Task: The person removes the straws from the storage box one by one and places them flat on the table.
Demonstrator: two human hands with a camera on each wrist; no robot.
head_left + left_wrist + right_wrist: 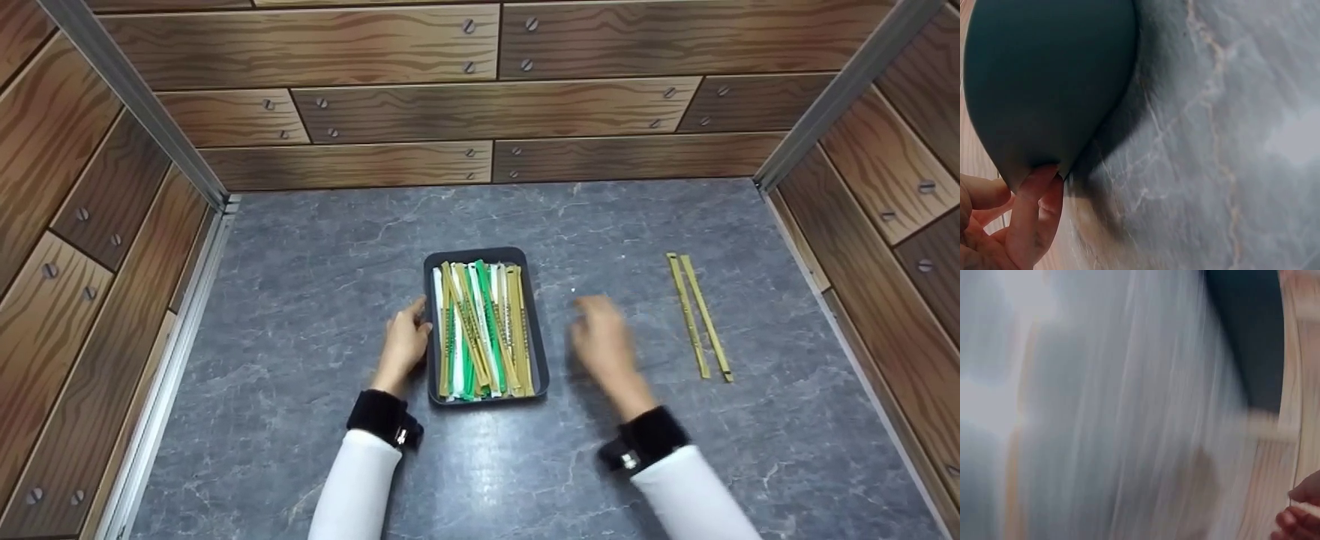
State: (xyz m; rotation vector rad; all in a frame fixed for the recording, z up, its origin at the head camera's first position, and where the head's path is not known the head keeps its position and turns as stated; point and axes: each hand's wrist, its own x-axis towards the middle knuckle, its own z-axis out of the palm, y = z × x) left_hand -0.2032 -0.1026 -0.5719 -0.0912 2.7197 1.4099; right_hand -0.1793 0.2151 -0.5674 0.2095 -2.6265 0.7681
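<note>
A dark rectangular tray (541, 386) holds many long, thin wrapped sticks (480, 330) in gold, green and white, most lying lengthwise and some crossing. My left hand (405, 337) is at its left side. In the left wrist view, the fingers (1033, 197) touch the tray's dark outer wall (1055, 79). My right hand (604, 341), blurred by motion, is over the tabletop to the right of the tray. No object shows in it. In the right wrist view, its thumb and fingers are partly cut off.
Two gold sticks (688, 315) lie side by side on the grey marbled tabletop (300, 300) at the right. A tiny white speck (573, 289) lies right of the tray. Wood-patterned panels (397, 112) enclose the back and both sides, with metal rails at the corners.
</note>
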